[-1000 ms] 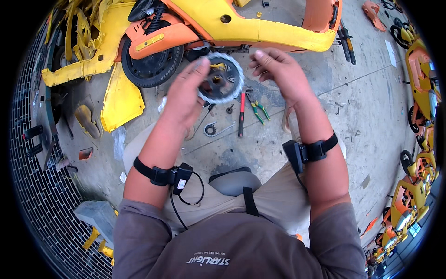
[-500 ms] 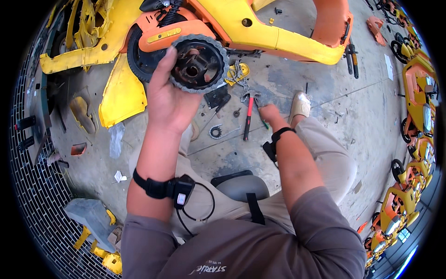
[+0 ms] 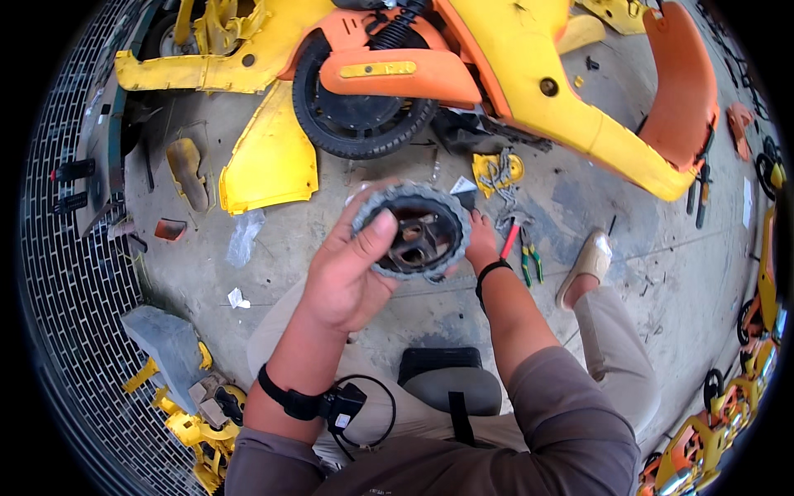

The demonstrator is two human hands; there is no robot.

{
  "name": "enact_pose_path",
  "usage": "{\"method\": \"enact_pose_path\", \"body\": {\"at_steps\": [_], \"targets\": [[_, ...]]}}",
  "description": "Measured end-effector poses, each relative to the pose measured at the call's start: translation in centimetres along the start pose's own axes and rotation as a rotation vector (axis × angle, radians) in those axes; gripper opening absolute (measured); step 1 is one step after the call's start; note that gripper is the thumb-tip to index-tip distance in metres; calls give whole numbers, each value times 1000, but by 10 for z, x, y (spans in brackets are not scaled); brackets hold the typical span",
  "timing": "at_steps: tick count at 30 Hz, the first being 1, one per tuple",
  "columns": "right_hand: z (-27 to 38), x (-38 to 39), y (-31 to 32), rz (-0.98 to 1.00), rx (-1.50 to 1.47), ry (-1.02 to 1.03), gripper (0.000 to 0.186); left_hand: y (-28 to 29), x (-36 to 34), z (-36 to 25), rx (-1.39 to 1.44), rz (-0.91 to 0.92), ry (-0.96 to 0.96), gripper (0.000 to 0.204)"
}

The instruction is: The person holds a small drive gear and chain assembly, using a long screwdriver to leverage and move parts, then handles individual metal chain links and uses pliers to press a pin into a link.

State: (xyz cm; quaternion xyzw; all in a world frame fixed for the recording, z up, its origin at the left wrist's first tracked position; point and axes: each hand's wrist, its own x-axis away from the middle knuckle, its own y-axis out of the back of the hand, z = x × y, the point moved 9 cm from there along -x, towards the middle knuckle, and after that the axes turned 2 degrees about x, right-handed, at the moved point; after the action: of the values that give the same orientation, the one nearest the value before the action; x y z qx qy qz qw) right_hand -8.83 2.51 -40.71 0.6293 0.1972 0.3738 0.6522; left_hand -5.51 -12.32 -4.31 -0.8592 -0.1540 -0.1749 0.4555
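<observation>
The person's left hand (image 3: 347, 277) is wrapped around the near rim of a round, dark toothed wheel part (image 3: 412, 232), thumb pressed over its front edge and fingers hidden behind it. The right hand (image 3: 478, 241) touches the part's far rim, mostly covered by it, so it cannot be told whether those fingers close on it or only rest against it. The part is held in the air above the concrete floor (image 3: 281, 264), just in front of the black rear tyre (image 3: 356, 136) of a yellow and orange scooter (image 3: 529, 74) lying on its side. Beyond the part, toward the scooter, lie red-handled pliers (image 3: 509, 241) and green-handled pliers (image 3: 531, 263) side by side, and a yellow bundle of wires (image 3: 496, 171). A loose yellow body panel (image 3: 269, 157) lies left of the tyre.
</observation>
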Motion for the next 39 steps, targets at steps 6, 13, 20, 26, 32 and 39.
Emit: {"method": "enact_pose_path", "body": {"at_steps": [6,13,20,26,32,39], "targets": [[4,-18,-8,22,129,150,18,7,1,-3,-80,-31,23,52],[-11,12,43,147,-54,260,14,1,4,0,-13,110,53,59],[-106,106,207,305,-187,-117,19,-43,21,-15,-667,150,-214,62],[-145,251,417,-169,-615,-524,29,-105,43,-6,-753,386,-426,57],[-92,383,527,-395,-576,-498,27,-165,67,1,-754,603,-631,52],[-47,433,613,-608,-64,-415,29,-177,74,46,-534,801,-51,61]]}}
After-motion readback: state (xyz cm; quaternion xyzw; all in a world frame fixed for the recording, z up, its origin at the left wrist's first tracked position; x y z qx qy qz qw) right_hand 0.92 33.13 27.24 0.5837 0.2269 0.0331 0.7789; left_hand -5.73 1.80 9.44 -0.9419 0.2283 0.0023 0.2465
